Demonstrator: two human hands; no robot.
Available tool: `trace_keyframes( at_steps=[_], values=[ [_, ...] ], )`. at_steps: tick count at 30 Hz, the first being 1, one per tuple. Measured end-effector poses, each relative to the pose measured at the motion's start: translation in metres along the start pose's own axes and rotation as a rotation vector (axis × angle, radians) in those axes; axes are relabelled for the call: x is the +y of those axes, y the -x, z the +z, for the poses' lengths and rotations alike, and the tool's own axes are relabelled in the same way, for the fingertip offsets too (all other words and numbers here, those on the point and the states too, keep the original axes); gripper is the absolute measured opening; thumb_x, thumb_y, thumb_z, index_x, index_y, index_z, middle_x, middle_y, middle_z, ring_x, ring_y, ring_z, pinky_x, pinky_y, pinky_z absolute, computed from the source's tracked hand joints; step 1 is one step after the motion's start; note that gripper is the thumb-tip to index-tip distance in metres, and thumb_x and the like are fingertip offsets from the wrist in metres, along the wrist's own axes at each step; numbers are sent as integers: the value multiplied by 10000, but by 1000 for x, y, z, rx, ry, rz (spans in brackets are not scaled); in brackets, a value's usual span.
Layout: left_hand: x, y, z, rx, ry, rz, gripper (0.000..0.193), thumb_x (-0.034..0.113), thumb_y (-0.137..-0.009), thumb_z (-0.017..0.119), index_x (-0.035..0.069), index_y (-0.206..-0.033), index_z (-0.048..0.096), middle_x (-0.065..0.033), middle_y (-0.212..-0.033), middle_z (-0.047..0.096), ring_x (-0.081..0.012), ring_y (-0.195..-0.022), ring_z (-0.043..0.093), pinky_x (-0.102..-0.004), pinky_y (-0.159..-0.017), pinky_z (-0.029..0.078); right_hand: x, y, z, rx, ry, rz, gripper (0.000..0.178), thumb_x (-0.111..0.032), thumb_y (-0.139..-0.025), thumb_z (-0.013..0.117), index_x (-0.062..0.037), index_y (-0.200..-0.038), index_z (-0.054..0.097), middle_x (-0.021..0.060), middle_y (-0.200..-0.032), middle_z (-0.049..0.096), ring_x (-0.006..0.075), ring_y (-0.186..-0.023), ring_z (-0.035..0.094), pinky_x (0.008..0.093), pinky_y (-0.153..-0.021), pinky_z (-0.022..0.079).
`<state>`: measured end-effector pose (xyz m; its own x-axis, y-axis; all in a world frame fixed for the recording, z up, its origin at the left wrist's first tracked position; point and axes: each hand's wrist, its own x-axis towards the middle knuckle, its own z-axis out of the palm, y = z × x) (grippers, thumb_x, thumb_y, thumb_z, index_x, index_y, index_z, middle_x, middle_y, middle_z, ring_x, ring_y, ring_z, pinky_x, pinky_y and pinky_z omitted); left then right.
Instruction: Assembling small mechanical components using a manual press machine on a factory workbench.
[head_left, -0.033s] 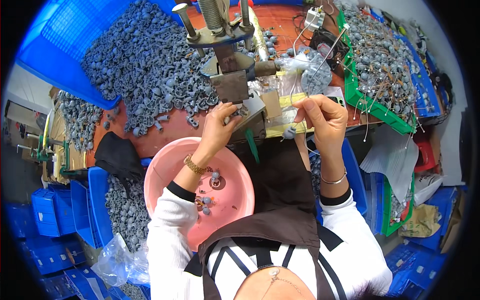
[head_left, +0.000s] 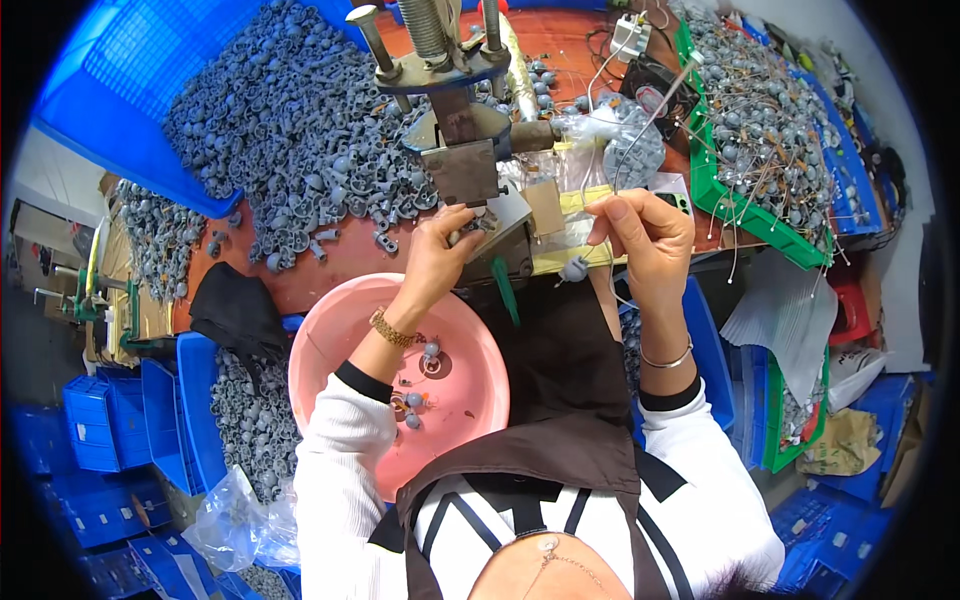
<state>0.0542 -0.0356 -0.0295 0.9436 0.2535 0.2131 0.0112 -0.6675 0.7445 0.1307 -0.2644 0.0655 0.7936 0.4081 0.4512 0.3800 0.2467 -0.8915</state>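
My left hand [head_left: 436, 258] is closed at the die of a metal bench press [head_left: 458, 175], its fingertips against the front edge under the ram. What they grip, if anything, is hidden by the fingers and metal. Off to the right, my right hand [head_left: 652, 240] pinches a thin pale cable [head_left: 586, 190] between thumb and forefinger. A small grey plastic part [head_left: 573, 268] dangles just below and left of those fingertips. Another stretch of thin cable rises above the hand, ending in a small white connector [head_left: 692, 62].
Loose grey plastic parts [head_left: 310, 140] heap at the left by a blue crate [head_left: 120, 90]. A green-edged tray [head_left: 740, 210] at the right holds wired grey pieces. In front, a pink basin [head_left: 470, 400] contains a few parts. Clear plastic [head_left: 632, 150] lies behind my right hand.
The dangling grey part has swung and turned slightly to the left. Both hands stay in nearly the same place.
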Motion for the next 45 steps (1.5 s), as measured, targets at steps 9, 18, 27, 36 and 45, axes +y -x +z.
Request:
trace_keyframes(
  at_steps=[9, 18, 27, 36, 45],
  values=[
    [-10, 2, 17, 139, 264, -125, 350, 93, -764, 717, 22, -1103, 663, -208, -1211, 596, -314, -1243, 480, -382, -1046, 335, -4, 3, 11, -22, -66, 31, 161, -97, -917, 578, 24, -920, 684, 51, -677, 632, 39, -521, 489, 156, -473, 320],
    [-20, 18, -72, 259, -663, -254, 354, 275, -784, 723, 32, -1031, 652, -131, -852, 670, -292, -822, 631, -380, -697, 485, 2, 4, -14, -294, 163, -213, 169, -29, -883, 563, 21, -781, 689, 40, -593, 583, 113, -640, 563, 215, -612, 428],
    [-92, 16, -71, 201, -283, -392, 245, 77, -740, 766, -20, -894, 602, -53, -666, 626, -86, -606, 605, -218, -539, 472, 43, 19, 18, -400, 257, 2, 114, -79, -855, 627, 13, -883, 687, 71, -603, 602, 123, -532, 560, 264, -508, 428],
    [-10, 34, -40, 225, 759, -321, 190, -4, -803, 693, -15, -976, 615, -51, -862, 659, -74, -677, 582, -198, -615, 477, 63, 34, 66, -330, 313, 57, 215, -140, -851, 644, 42, -736, 632, 127, -543, 525, 170, -467, 476, 305, -462, 363],
    [20, 49, -43, 90, 931, -379, 327, 1, -854, 626, -42, -1176, 591, -117, -999, 676, -175, -915, 663, -269, -832, 533, 57, 32, 61, -369, 363, 84, 281, -142, -833, 647, 52, -656, 547, 134, -518, 457, 181, -445, 389, 339, -445, 311]
  ],
)
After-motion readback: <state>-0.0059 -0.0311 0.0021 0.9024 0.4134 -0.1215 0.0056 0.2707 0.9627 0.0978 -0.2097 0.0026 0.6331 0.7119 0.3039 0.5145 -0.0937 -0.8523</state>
